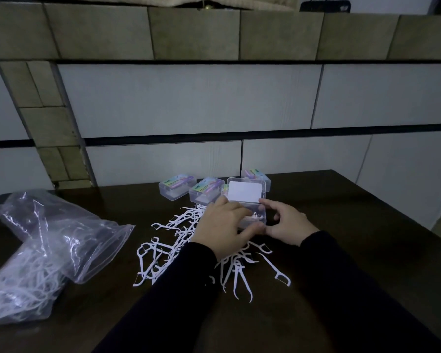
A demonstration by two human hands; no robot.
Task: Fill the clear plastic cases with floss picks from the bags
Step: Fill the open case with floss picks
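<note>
On the desk [341, 212], the bags [43, 248] lie toward the left edge, loose floss picks [168, 240] are scattered mid-desk, the open case [250, 210] sits just behind them, and closed cases [189, 188] line the far edge.

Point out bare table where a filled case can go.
Free: dark table right of the right hand, out to its edge; also the near-left strip below the bags. Crowded: loose floss picks under the hands, and closed cases behind the open case.

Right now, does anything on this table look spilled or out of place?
Yes: loose floss picks lie scattered in a heap on the dark table, beneath both hands, outside the open clear case and the bags.
</note>
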